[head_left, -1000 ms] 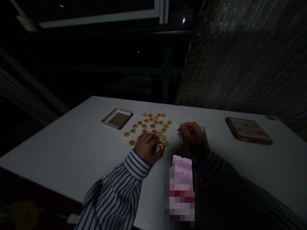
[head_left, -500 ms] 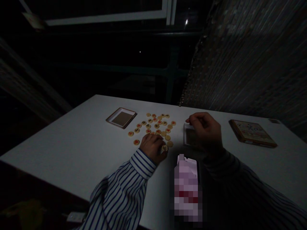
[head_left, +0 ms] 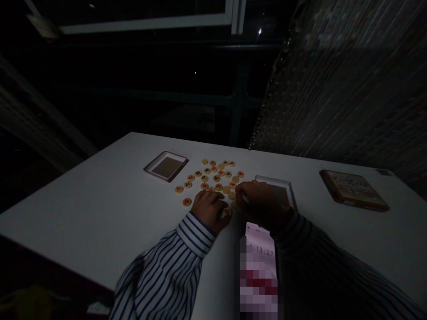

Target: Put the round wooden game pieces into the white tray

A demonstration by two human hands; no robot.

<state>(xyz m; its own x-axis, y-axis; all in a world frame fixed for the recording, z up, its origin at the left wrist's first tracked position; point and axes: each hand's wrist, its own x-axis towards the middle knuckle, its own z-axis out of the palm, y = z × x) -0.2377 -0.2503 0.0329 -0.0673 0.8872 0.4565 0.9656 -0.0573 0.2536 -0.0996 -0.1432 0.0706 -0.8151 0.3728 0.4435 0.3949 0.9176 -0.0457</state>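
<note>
view: head, single | from: the person's head, above the counter's (head_left: 100,209) near edge | faces: forward and down | range: close over both forearms

Lit pink screen of the rectangular smartphone (head_left: 262,249) displayed the time 13:27. Red and black characters on the round pale wooden game discs (head_left: 216,175) were too small to be read.

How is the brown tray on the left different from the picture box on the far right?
The shallow white-rimmed tray with a plain brown floor lies open; the flat box with a colourful printed top shows no inside. The tray sits close beside the round wooden game pieces; the box lies far from them. Both are flat, squarish, on the white table.
</note>
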